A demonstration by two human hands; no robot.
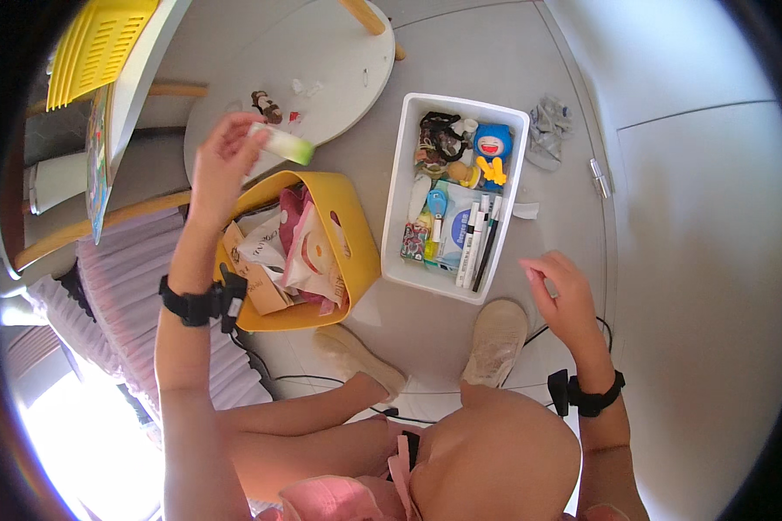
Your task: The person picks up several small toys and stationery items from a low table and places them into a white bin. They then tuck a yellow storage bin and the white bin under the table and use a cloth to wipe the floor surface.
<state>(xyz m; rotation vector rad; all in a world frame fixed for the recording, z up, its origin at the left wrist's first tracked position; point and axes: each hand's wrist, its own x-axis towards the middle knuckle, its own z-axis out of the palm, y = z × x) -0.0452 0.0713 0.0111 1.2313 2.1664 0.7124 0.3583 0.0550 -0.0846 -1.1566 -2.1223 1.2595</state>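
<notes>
My raised left hand (223,165) grips a small whitish tube with a green end (284,144), above the rear edge of a yellow bin (361,265). Its fingers close round the white end, and the green end points right. My right hand (565,295) hovers beside the near right corner of a white bin (397,187). The fingers are loosely bent, with nothing visible in them. Inside the white bin are several markers (471,241), a blue toy figure (493,141), a yellow piece (493,171) and a blue-and-white packet (454,224). The yellow bin contains bags (314,256) and a cardboard piece (261,282).
A round white table (235,78) with a small brown figure (267,106) stands behind the yellow bin. Crumpled clear plastic (547,130) and a silver tube (599,178) lie right of the white bin. A black cable (308,377) crosses the floor near my feet.
</notes>
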